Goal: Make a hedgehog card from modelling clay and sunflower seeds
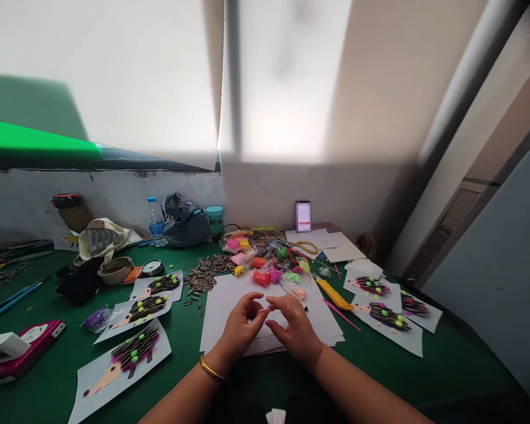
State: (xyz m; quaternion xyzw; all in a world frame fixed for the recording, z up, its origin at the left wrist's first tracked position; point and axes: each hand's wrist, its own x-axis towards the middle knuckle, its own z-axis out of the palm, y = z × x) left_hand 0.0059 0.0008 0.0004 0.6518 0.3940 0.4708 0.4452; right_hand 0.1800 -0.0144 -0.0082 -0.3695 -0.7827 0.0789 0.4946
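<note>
My left hand (245,323) and my right hand (295,330) meet above a stack of white paper (221,297). The left fingers curl toward the thumb in a pinch; whatever sits between them is too small to make out. On the right, thumb and forefinger are apart, and the fingertips come up against the left thumb tip. Just beyond the hands lies a peach lump of clay (298,292) in a wrapper. Past the sheets are bagged clay pieces, among them a red packet (261,278), and a heap of striped sunflower seeds (205,272).
Hedgehog pictures lie left (135,347) and right (382,318) on the green table (181,377). A yellow cutter (334,294), a pink stick (342,315) and yellow-handled scissors (307,247) lie to the right. Behind stand a phone (303,217), a water bottle (156,224) and a teal-lidded jar (215,222).
</note>
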